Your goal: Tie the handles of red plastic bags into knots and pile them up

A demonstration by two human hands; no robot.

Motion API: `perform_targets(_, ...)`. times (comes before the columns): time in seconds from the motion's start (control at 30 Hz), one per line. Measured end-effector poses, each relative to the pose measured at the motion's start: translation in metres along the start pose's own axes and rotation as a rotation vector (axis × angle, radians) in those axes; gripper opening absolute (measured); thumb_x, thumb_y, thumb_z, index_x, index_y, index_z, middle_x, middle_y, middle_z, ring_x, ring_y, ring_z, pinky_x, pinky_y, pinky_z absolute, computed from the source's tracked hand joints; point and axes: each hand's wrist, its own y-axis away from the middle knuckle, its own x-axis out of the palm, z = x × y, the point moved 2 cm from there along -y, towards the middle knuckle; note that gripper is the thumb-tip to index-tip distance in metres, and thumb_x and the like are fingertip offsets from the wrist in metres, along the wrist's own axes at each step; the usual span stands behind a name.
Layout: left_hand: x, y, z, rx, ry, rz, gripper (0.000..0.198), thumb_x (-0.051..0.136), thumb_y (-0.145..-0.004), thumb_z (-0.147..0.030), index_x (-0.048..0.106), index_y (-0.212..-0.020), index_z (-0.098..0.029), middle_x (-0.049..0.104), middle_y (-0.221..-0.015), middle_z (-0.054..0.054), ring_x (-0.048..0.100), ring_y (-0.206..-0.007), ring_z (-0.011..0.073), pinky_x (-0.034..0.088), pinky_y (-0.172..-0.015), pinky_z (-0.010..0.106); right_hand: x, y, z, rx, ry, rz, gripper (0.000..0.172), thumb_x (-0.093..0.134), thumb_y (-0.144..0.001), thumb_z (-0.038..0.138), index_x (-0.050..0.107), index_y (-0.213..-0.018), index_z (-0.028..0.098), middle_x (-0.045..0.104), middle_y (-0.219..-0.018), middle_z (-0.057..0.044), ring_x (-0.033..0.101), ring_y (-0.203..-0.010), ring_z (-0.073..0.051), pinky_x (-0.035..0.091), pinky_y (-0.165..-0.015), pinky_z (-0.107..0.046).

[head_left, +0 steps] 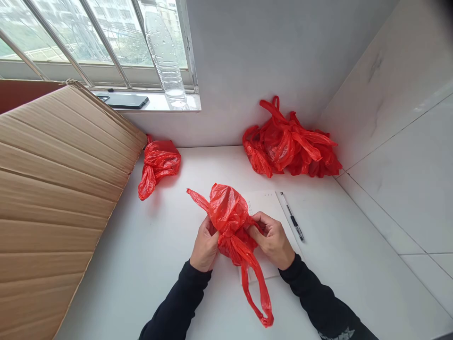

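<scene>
Between my two hands is a red plastic bag (230,208), gathered and twisted at its middle, held above the white table (123,283). One long handle loop hangs from it toward me. My left hand (205,245) is closed on the bag's left side, its fingers partly hidden behind the plastic. On the right side my right hand (272,238) pinches a fold of the bag between thumb and fingers. Beneath the bag lies a sheet of white paper (271,208), partly covered. A pen (292,217) rests along the right of the paper.
At the back right lies a heap of red plastic bags (290,141) by the wall. Another knotted red bag (161,160) sits next to a large cardboard box (60,198) on the left. A clear bottle (166,56) and a phone (123,100) are on the window sill.
</scene>
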Motion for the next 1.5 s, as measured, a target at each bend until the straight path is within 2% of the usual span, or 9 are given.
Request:
perform_targets(0.23,0.0,-0.002,0.0,-0.009,0.015,-0.025,0.042,0.086,-0.064,-0.038,0.064,-0.092,-0.016,0.071,-0.076,0.003,0.063,-0.059,0.0164,0.049,-0.052,0.027,0.001,-0.001,0.004,-0.043,0.047,0.024,0.015,0.059,-0.095,0.034,0.065,-0.098,0.021,0.07,-0.086,-0.002,0.065,-0.08,-0.019,0.052,-0.074,-0.03)
perform_targets(0.33,-0.001,-0.003,0.0,-0.006,0.02,-0.025,0.047,0.087,-0.064,-0.034,0.063,-0.099,-0.016,0.072,-0.078,0.003,0.065,-0.062,0.0172,0.05,-0.055,0.027,0.002,0.0,0.006,-0.053,0.076,0.053,0.018,0.061,-0.094,0.034,0.064,-0.106,0.022,0.071,-0.091,-0.002,0.066,-0.084,-0.02,0.054,-0.079,-0.032)
perform_targets(0.43,-0.002,-0.003,-0.001,-0.01,0.048,-0.024,0.053,0.087,-0.065,-0.032,0.061,-0.108,-0.017,0.072,-0.079,0.004,0.066,-0.064,0.018,0.052,-0.057,0.028,0.003,0.001,0.009,-0.059,0.073,0.104,0.027,0.065,-0.092,0.035,0.061,-0.115,0.023,0.073,-0.102,-0.003,0.068,-0.092,-0.021,0.055,-0.087,-0.035)
perform_targets(0.67,-0.002,-0.003,-0.002,-0.051,0.103,-0.034,0.054,0.086,-0.064,-0.035,0.062,-0.108,-0.016,0.073,-0.076,0.004,0.067,-0.059,0.0189,0.054,-0.057,0.03,0.005,0.002,0.009,-0.089,0.07,0.163,0.063,0.077,-0.082,0.029,0.048,-0.137,0.026,0.068,-0.125,-0.004,0.067,-0.111,-0.024,0.052,-0.102,-0.038)
perform_targets(0.77,-0.003,-0.004,-0.001,-0.038,0.11,-0.049,0.047,0.087,-0.063,-0.031,0.064,-0.102,-0.016,0.072,-0.075,0.003,0.067,-0.06,0.0185,0.052,-0.055,0.027,0.006,0.003,0.007,-0.088,0.116,0.116,0.057,0.071,-0.085,0.023,0.048,-0.136,0.027,0.071,-0.12,-0.004,0.068,-0.107,-0.023,0.053,-0.1,-0.039)
perform_targets(0.93,-0.002,-0.004,0.0,-0.025,0.151,-0.05,0.037,0.086,-0.066,-0.029,0.066,-0.094,-0.018,0.072,-0.078,0.002,0.071,-0.077,0.0219,0.054,-0.066,0.028,0.005,0.002,0.006,-0.068,0.117,0.077,0.048,0.066,-0.087,0.021,0.051,-0.133,0.026,0.071,-0.118,-0.004,0.069,-0.107,-0.024,0.054,-0.099,-0.04)
perform_targets(1.1,-0.001,-0.003,0.003,-0.041,0.147,-0.046,0.039,0.085,-0.066,-0.031,0.065,-0.097,-0.019,0.072,-0.083,0.002,0.071,-0.085,0.0239,0.055,-0.072,0.031,0.005,0.002,0.007,-0.074,0.082,0.046,0.043,0.064,-0.089,0.02,0.053,-0.13,0.025,0.071,-0.119,-0.004,0.068,-0.111,-0.023,0.053,-0.101,-0.038)
perform_targets(1.33,-0.001,-0.003,0.005,0.006,0.119,-0.083,0.042,0.086,-0.065,-0.026,0.065,-0.1,-0.017,0.072,-0.108,0.009,0.069,-0.099,0.0267,0.054,-0.083,0.035,0.004,0.002,0.009,-0.066,0.071,0.035,0.041,0.065,-0.088,0.021,0.055,-0.127,0.025,0.072,-0.116,-0.004,0.069,-0.108,-0.023,0.054,-0.1,-0.038)
perform_targets(1.5,0.0,-0.002,0.002,-0.001,0.128,-0.077,0.041,0.084,-0.066,-0.024,0.064,-0.101,-0.017,0.072,-0.108,0.01,0.069,-0.1,0.0277,0.054,-0.084,0.036,0.003,0.001,0.009,-0.054,0.066,0.058,0.043,0.067,-0.089,0.027,0.054,-0.129,0.025,0.071,-0.121,-0.005,0.068,-0.112,-0.024,0.052,-0.103,-0.039)
